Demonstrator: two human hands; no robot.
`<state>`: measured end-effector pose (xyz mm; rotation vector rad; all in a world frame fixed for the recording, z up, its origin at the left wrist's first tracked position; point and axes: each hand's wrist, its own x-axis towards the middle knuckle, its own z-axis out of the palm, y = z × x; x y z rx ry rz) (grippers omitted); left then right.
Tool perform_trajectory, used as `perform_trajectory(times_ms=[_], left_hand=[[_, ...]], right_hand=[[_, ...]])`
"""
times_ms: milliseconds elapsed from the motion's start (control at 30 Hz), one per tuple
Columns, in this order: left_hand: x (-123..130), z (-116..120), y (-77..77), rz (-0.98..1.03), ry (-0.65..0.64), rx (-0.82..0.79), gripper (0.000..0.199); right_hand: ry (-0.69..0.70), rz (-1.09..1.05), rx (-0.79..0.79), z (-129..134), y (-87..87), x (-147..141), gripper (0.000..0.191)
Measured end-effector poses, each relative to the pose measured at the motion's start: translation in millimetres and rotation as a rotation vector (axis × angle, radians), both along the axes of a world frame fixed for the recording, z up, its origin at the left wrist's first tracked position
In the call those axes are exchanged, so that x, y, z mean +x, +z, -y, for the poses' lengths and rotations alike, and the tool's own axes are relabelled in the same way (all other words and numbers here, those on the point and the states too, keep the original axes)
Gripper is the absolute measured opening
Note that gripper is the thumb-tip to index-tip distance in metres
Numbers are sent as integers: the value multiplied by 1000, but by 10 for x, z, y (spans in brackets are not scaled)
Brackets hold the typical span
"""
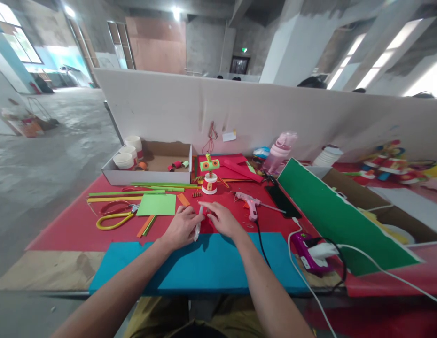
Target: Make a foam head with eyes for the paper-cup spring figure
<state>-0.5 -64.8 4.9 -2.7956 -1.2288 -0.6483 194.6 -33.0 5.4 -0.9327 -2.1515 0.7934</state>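
Observation:
My left hand (pixel 182 227) is closed around a thin whitish stick-like piece (pixel 197 230), held slanting above the front of the red table cover. Close by on its right, my right hand (pixel 220 218) has its fingers apart, with the index finger reaching toward the top of that piece. Whether the right fingertips touch it is hard to tell. Just beyond both hands stands a small paper-cup figure (pixel 209 184) with a green head and orange eyes. A pink glue gun (pixel 251 202) lies to the right of my right hand.
Left are a green paper square (pixel 157 204), scissors (pixel 116 220), paper strips (pixel 127 193) and a cardboard box (pixel 148 177) with cups. Blue board (pixel 204 277) lies in front. Right are a phone (pixel 280 199), purple power strip (pixel 308 256), cables and a green panel (pixel 338 216).

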Motion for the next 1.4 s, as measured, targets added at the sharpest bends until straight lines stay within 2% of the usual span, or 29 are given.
perform_trajectory(times_ms=[67,133,200,300,400,533,633,767,867,933,1133,1400], left_hand=[[4,0,0,1,3,5,27],[4,5,6,1,4,13,33],[-3,15,16,2,-1,19,50],[-24,34,31,4,-14,14,68],[-50,44,47,-5,-24,1,68],[-74,27,75,-17,-58,-26,68],[-71,6,86,-36,-89,-35,69],[-48,-9,54,-19,-108,-53,65],[-36,-8,18,59,-123,-97,60],[-34,-5,7,70,-128,-118,60],[-35,-9,13,-91,-122,-78,67],[-24,10,17,-122,-104,19,59]], right_hand=[[53,93,51,-15,63,-28,52],[64,159,82,-60,85,-54,47],[6,162,120,-126,85,-53,40],[-163,30,144,-228,89,-5,37],[-245,-86,100,-304,107,31,35],[-330,-135,24,-404,111,35,21],[-418,-287,-134,-477,101,18,23],[-299,-438,-402,-498,49,-108,36],[-204,-492,-564,-488,-46,-245,34],[-168,-477,-616,-498,-120,-306,31],[-179,-338,-426,-548,-215,-306,18],[-181,-163,-351,-506,-153,-278,15]])
